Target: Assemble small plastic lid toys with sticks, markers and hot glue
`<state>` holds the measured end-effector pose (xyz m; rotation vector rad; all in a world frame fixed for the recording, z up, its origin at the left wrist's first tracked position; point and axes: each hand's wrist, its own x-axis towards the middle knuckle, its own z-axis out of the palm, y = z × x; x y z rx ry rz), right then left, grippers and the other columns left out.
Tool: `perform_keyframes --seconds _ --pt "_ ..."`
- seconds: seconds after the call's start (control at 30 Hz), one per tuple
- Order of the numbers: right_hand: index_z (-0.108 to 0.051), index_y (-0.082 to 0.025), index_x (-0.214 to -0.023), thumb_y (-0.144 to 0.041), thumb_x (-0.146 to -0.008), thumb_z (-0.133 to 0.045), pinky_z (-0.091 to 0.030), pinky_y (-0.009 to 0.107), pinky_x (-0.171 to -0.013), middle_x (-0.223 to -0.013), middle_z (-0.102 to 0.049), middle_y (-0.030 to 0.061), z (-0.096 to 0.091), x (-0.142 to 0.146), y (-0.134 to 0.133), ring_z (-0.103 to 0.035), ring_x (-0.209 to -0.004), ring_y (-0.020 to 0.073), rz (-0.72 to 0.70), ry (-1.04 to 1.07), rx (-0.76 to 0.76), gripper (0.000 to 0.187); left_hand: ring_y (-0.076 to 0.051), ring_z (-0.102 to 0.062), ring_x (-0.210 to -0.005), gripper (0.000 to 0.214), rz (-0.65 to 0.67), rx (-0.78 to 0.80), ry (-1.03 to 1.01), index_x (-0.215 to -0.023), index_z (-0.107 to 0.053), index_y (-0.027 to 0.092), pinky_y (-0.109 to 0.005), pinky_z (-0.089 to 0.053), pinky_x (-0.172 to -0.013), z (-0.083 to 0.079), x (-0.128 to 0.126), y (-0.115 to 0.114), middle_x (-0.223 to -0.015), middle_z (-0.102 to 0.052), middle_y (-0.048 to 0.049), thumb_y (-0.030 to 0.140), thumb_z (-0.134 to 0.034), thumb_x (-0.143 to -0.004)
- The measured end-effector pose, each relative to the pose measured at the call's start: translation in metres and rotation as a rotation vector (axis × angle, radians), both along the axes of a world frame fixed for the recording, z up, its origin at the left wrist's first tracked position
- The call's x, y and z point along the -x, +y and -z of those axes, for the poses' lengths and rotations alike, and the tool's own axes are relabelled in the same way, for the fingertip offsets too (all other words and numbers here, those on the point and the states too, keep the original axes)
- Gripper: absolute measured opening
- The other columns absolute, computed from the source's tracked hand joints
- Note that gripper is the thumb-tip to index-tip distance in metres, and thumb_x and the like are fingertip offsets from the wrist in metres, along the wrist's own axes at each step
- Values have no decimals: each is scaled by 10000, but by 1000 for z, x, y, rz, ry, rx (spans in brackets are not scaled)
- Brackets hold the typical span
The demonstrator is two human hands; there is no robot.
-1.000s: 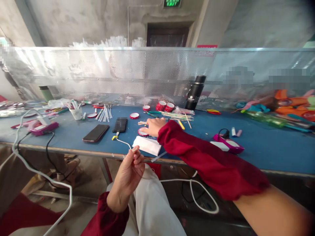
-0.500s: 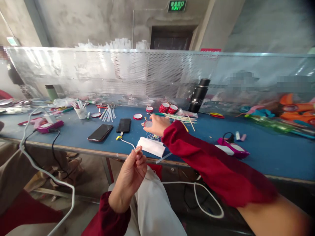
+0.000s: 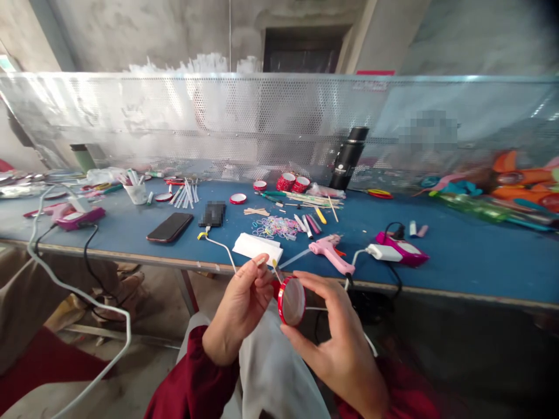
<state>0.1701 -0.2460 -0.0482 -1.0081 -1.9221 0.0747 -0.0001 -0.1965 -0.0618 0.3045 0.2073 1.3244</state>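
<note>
My right hand [image 3: 343,340] holds a red-rimmed jar lid [image 3: 293,301] by its edge, between thumb and fingers, tilted on its side above my lap. A thin stick with a yellowish tip [image 3: 275,263] shows at the lid's upper left; whether it is fixed there I cannot tell. Close to its left, my left hand [image 3: 240,305] is closed in a pinch on a small pale piece [image 3: 261,261], mostly covered by the fingertips. Beyond the hands, a folded white tissue [image 3: 257,247] and a pink glue gun [image 3: 329,253] with a clear glue stick lie near the table edge.
Small coloured rubber bands [image 3: 279,227], markers [image 3: 312,224] and wooden sticks [image 3: 257,212] lie on the blue table. A phone [image 3: 170,227] and a cabled black device [image 3: 212,214] are left. More red lids [image 3: 300,184] and a black flask [image 3: 349,157] stand behind. White cables hang below the edge.
My right hand has come back from the table with the red lid, now beside my left hand. The glue gun and rubber bands, covered before by my right arm, show now.
</note>
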Motion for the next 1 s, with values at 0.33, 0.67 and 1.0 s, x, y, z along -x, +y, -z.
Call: perform_keyframes --seconds 0.33,0.67,1.0 --pt "-535 -247 -1272 -329 -813 -791 -499 518 -1010 -1301 -632 117 10 4 4 -598 -1198 325 53 85 -19 531 -31 -418 -556 306 34 -38 90 -881 -662 124 -120 -424 -520 -3 -13 -4 -667 -443 54 295 -882 -755" --pt "-528 -244 -1307 -348 -828 -787 -513 499 -989 -1293 -634 110 15 5 4 -604 -1175 309 66 80 -24 554 -16 -485 -556 366 16 34 93 -1007 -705 106 -122 -460 -553 1 -15 -2 -685 -541 53 242 -901 -729" --pt "-527 -241 -1321 -372 -832 -786 -514 508 -997 -1298 -636 113 14 6 3 -605 -1175 309 65 70 -19 569 -35 -537 -575 391 8 73 105 -1051 -730 125 -142 -483 -586 7 -14 -1 -688 -593 41 250 -903 -723"
